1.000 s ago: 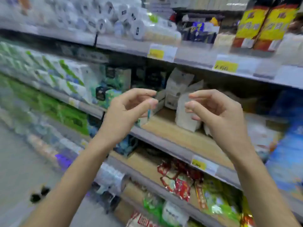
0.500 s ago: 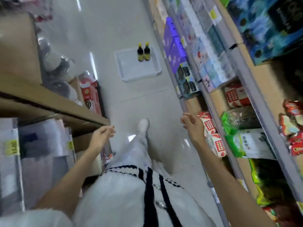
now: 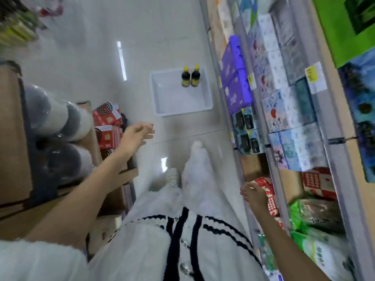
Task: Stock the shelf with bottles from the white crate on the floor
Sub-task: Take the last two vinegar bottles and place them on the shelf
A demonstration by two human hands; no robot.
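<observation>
White crate (image 3: 162,94) on floor (image 3: 91,47) at 12 o'clock, well apart from both hands; two dark bottles (image 3: 190,77) upright, touching, against far wall of crate. Left hand (image 3: 136,136) at 10 o'clock, fingers spread, empty. Right hand (image 3: 254,195) at 4 o'clock, open, empty, beside shelf (image 3: 284,110) stock

A white plastic crate (image 3: 162,102) sits on the floor at centre frame, with two dark yellow-capped bottles (image 3: 190,76) side by side in its upper right corner. Grey metal shelving (image 3: 332,142) fills the right side, and red cardboard boxes (image 3: 106,124) lie at left.
</observation>
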